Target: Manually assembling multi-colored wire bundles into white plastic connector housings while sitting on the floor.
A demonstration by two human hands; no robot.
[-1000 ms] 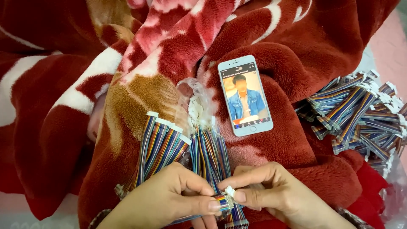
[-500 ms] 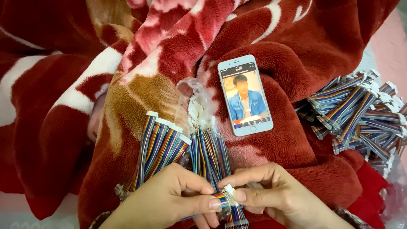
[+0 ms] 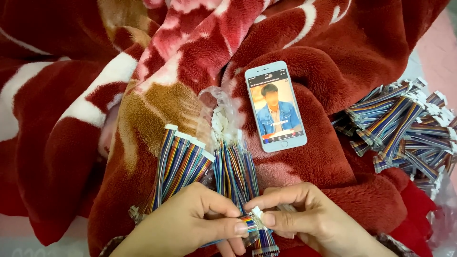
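Both hands pinch one rainbow ribbon cable low over the red blanket (image 3: 333, 166), left hand (image 3: 190, 223) gripping the wires, right hand (image 3: 304, 221) the white connector (image 3: 257, 212), which a hard tug could likely detach.

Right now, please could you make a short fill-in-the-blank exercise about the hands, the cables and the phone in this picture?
1. The left hand and the right hand pinch one striped ribbon cable by its small ______ connector.
2. The smartphone lies face up on a red ______.
3. The bundle of cables lying above the left hand is to the ______ of the phone.
4. The big pile of cables lies nearer to the ______ hand.

Missing words: white; blanket; left; right
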